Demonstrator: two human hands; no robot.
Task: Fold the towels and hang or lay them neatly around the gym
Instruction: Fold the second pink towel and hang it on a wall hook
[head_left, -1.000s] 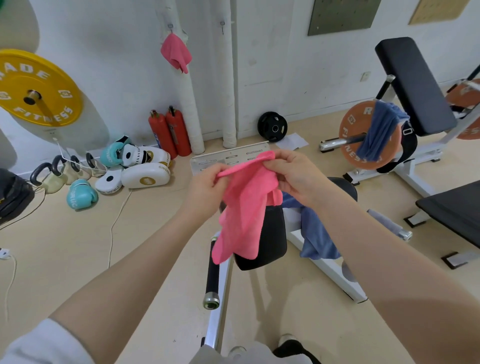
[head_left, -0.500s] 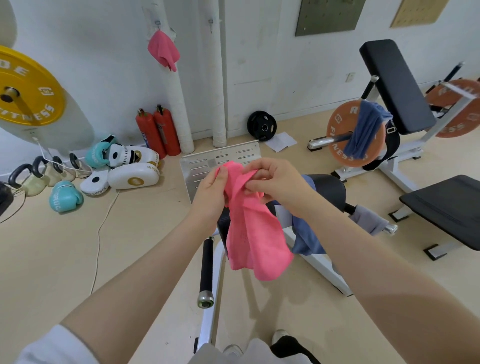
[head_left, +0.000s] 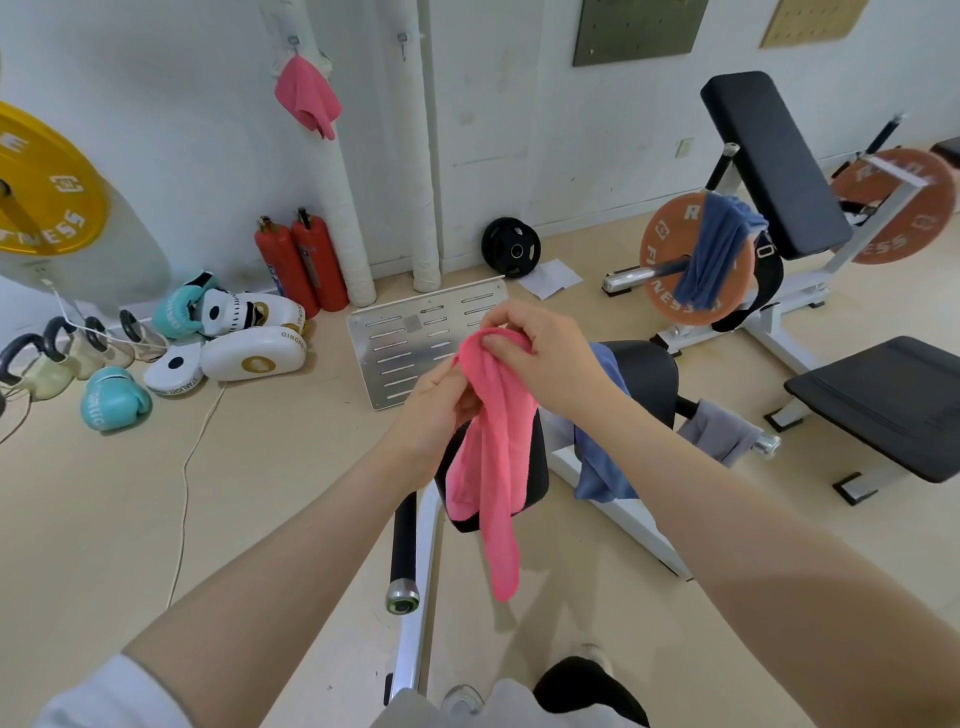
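Pinching at top: right hand has fingers curled over the upper fold of the pink towel, thumb side under it. Left hand grips the same towel just below and to the left, fingers wrapped into the cloth. Towel held in mid-air between both hands, bunched lengthwise, its tail hanging down in front of a black padded seat. Blue towel draped over the white frame just beside the right forearm; grey towel hangs on a chrome-tipped bar to its right. 2nd blue towel lies over an orange weight plate on the far bench. 2nd pink towel hangs on a hook at a white wall pipe. Floor, left: 2 red extinguishers, teal boxing gloves, white pads.
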